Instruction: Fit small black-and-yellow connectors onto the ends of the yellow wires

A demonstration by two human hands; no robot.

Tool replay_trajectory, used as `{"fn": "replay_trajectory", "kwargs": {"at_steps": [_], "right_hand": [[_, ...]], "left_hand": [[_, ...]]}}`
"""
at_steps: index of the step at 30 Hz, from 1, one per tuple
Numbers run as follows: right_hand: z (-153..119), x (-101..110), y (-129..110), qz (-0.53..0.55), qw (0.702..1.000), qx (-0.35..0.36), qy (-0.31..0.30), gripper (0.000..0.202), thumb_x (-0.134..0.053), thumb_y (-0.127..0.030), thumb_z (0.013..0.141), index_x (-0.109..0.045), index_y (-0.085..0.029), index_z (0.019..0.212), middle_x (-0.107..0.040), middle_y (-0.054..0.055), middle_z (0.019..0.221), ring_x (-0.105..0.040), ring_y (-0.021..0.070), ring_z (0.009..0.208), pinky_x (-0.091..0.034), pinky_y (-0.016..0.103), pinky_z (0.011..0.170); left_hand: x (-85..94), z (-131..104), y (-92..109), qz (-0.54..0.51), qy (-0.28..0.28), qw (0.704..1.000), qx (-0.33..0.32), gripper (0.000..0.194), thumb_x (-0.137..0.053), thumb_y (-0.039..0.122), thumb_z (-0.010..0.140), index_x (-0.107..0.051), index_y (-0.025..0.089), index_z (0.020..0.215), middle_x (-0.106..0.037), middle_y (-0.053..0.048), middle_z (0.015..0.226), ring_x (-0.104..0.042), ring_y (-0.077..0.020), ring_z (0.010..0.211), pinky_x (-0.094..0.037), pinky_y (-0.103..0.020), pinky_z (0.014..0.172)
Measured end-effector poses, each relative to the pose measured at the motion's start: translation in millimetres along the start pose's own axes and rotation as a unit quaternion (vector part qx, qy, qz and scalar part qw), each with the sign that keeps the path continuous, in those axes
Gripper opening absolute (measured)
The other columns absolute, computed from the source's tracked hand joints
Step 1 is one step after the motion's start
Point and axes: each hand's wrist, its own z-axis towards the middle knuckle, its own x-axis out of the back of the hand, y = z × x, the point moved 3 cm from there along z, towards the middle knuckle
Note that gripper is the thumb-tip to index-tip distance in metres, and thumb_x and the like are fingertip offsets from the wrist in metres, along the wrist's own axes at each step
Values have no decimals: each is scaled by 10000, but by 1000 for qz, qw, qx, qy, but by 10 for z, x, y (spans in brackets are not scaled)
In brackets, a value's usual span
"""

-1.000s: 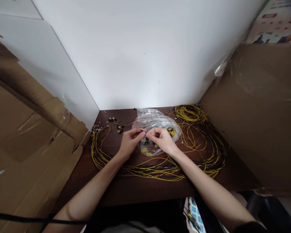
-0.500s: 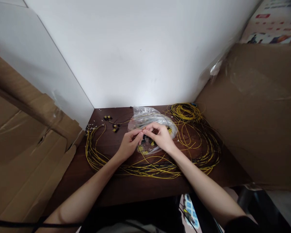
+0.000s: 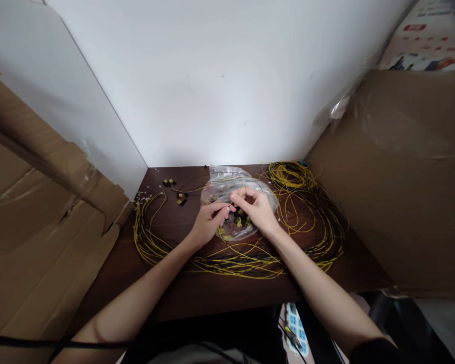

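Observation:
My left hand (image 3: 208, 222) is closed in a pinch on a thin yellow wire (image 3: 227, 242), which trails down from its fingers. Just right of it, my right hand (image 3: 257, 208) pinches the same wire close to its end; a short yellow bit shows between the two sets of fingertips. What exactly sits at the wire's tip is too small to make out. Under both hands lies a clear plastic bag (image 3: 227, 174) with small black-and-yellow parts (image 3: 240, 221) on or in it.
Bundled yellow and black wires (image 3: 242, 268) curve around the front of the brown table (image 3: 212, 296). A yellow coil (image 3: 291, 175) lies at the back right. Loose small connectors (image 3: 181, 198) and white scraps (image 3: 142, 194) are at the left. Cardboard (image 3: 41, 227) and a large box (image 3: 409, 177) flank the table.
My hands have drawn slightly apart at the fingertips. The right hand has moved a little right, and more black-and-yellow parts show below.

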Motion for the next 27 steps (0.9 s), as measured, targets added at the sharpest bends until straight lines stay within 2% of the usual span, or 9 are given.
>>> {"fn": "replay_trajectory", "kwargs": {"at_steps": [2, 5, 12, 17, 23, 27], "right_hand": [[-3, -22, 8, -1, 1000, -4, -25, 240, -635, -396, 720, -640, -156, 721, -615, 15, 660, -535, 114, 589, -435, 248, 587], [4, -8, 21, -4, 1000, -9, -23, 219, -667, -369, 690, -653, -158, 747, -648, 28, 731, -571, 119, 631, -463, 259, 632], [17, -7, -1, 2, 999, -10, -37, 190, -665, -350, 688, -629, -169, 643, -669, 37, 769, -612, 144, 721, -482, 290, 712], [14, -9, -9, -26, 999, 4, -34, 226, -612, -382, 743, -628, -166, 678, -653, 26, 676, -605, 139, 663, -480, 289, 693], [-11, 12, -22, -100, 993, 50, -39, 178, -544, -324, 810, -612, -168, 761, -658, 26, 687, -595, 135, 634, -467, 275, 656], [-29, 17, -47, -121, 990, 58, -38, 190, -526, -342, 826, -605, -173, 788, -664, 26, 690, -610, 143, 639, -470, 275, 648]], "left_hand": [[2, -2, 10, -2, 6, 1000, -1, 238, -496, 294, 804, -659, 121, 797, -476, 30, 519, -418, -80, 478, -342, -206, 514], [1, 1, 17, -9, 9, 1000, 5, 234, -497, 309, 806, -634, 126, 761, -476, 27, 527, -421, -82, 486, -344, -203, 506], [5, 8, -26, -38, 11, 999, 16, 222, -503, 331, 809, -597, 131, 827, -500, 19, 586, -432, -79, 487, -371, -202, 503], [3, 5, 1, -23, 9, 999, 22, 183, -494, 284, 796, -601, 136, 805, -520, 18, 600, -459, -88, 522, -383, -205, 537], [5, 1, 25, -5, 2, 1000, 18, 170, -491, 268, 791, -594, 134, 786, -517, 26, 588, -461, -88, 547, -375, -203, 562], [11, 2, 36, -10, 1, 1000, 18, 189, -497, 290, 789, -604, 133, 780, -537, 16, 598, -465, -93, 552, -379, -209, 569]]}}
